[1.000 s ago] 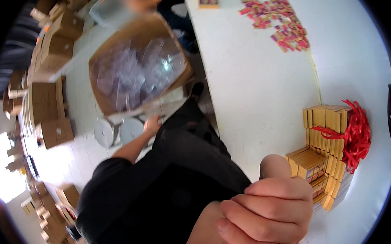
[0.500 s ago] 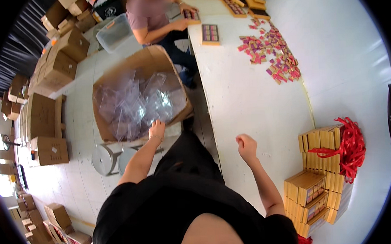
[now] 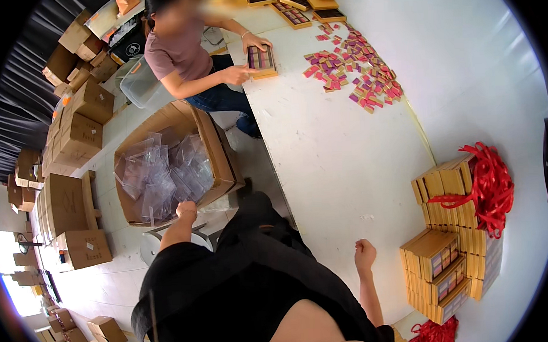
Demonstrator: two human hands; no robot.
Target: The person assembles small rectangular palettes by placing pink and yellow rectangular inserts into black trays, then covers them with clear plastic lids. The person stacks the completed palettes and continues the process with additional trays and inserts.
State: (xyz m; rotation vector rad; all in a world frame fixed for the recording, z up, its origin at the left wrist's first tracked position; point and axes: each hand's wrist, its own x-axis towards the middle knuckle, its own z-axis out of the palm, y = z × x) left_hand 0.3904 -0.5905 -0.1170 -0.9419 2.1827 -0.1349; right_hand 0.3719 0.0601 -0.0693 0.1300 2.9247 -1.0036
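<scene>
My left hand (image 3: pixel 187 209) is at the near rim of a large open cardboard box (image 3: pixel 225 163), its fingers curled. Whether anything is in them does not show. Inside the box lies a loose heap of clear plastic cases (image 3: pixel 164 176). Over the white table (image 3: pixel 342 186) my right hand (image 3: pixel 365 254) is curled into a loose fist, with nothing visible in it. Closest to that hand are stacked gold-coloured boxes (image 3: pixel 430 256) with coloured panels on their ends. A bundle of red ribbons (image 3: pixel 492 189) drapes over the stack behind.
Across the table a person (image 3: pixel 180 59) holds a gold-edged tray of small pieces (image 3: pixel 261 60). Pink and purple pieces (image 3: pixel 367 69) are scattered by the wall, with more trays (image 3: pixel 298 14) at the far end. Cartons (image 3: pixel 64 201) line the left floor. A stool (image 3: pixel 149 247) stands below the cardboard box.
My view has shifted. My left hand has drawn back from the clear cases to the box's near rim, and my right hand is nearer my body. The person's tray has joined the table tray.
</scene>
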